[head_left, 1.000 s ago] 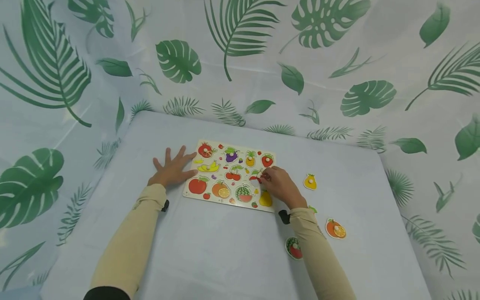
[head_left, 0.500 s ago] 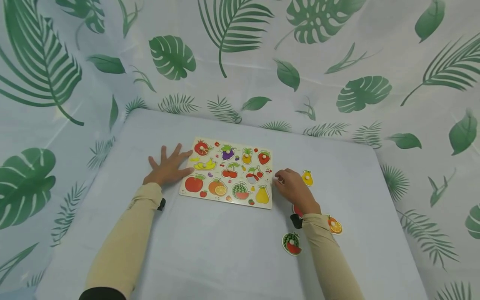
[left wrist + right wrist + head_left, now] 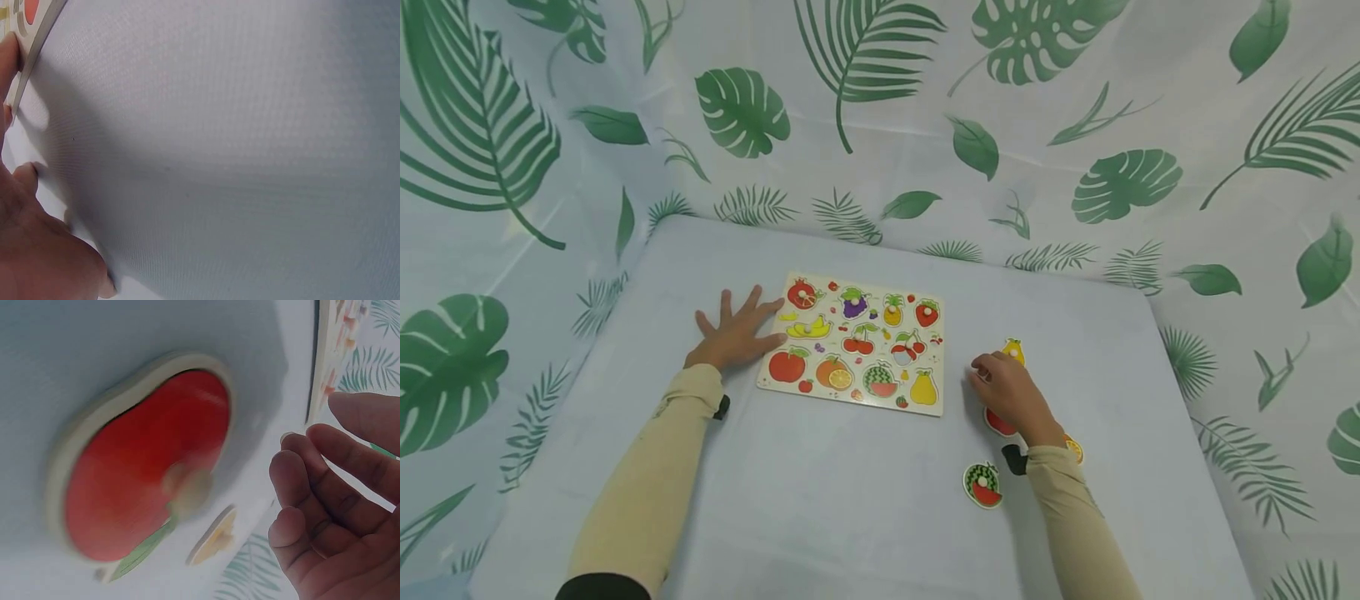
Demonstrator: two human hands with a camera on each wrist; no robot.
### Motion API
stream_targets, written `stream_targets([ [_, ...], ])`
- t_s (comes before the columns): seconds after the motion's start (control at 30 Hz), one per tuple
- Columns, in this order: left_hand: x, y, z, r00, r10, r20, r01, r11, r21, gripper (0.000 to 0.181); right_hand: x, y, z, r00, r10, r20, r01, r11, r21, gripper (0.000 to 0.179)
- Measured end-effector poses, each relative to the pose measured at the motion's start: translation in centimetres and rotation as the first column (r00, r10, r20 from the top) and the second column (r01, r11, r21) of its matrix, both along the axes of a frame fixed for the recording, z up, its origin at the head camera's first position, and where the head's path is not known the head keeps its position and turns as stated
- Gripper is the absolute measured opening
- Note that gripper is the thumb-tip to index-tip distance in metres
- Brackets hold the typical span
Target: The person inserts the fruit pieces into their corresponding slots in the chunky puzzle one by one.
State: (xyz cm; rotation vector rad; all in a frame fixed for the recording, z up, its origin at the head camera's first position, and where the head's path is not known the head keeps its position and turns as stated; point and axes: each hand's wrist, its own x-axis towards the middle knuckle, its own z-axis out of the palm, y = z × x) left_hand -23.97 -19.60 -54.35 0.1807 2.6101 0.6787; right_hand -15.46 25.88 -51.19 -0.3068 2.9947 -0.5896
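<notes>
My left hand (image 3: 733, 333) lies with fingers spread at the left edge of the fruit puzzle board (image 3: 850, 392), its thumb and a finger touching that edge. My right hand (image 3: 1011, 392) hovers to the right of the board, fingers loosely bent and nothing in them. Just behind it is the yellow pear piece (image 3: 1013, 348), partly covered by the hand. Below the hand lies the red apple piece (image 3: 998, 423), seen large with its knob in the right wrist view (image 3: 144, 462). A red fruit picture with green leaves (image 3: 908, 348) shows at the board's right.
A watermelon piece (image 3: 982, 485) lies nearer on the white tabletop (image 3: 820, 500). The orange piece (image 3: 1075, 448) is mostly hidden by the right forearm. Leaf-printed cloth (image 3: 895, 108) rises behind the table.
My right hand has left the right side of the board, where its fingers were at a fruit slot, and moved right beside the pear piece. My left hand keeps its place.
</notes>
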Motion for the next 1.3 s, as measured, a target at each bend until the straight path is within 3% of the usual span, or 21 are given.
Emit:
stream_targets([
  [0.43, 0.0, 0.0, -0.2, 1.0, -0.005, -0.013, 0.005, 1.0, -0.013, 0.081, 2.8, 2.2, -0.5, 0.999, -0.047, 0.025, 0.047, 0.999, -0.001, 0.017],
  [0.8, 0.0, -0.1, -0.1, 1.0, -0.011, -0.014, 0.011, 1.0, 0.0, 0.081, 4.9, 3.5, -1.2, 0.999, -0.05, -0.01, 0.05, 0.998, -0.027, 0.017],
  [1.03, 0.0, -0.1, -0.2, 1.0, -0.003, -0.012, 0.003, 1.0, 0.008, 0.081, 5.4, 3.5, -1.4, 0.997, -0.076, -0.002, 0.076, 0.997, -0.014, 0.014],
  [1.3, -0.1, -0.2, -0.3, 1.0, -0.007, -0.017, 0.007, 1.0, 0.015, 0.081, 5.6, 3.6, -1.2, 0.999, -0.05, -0.015, 0.05, 0.999, -0.002, 0.011],
])
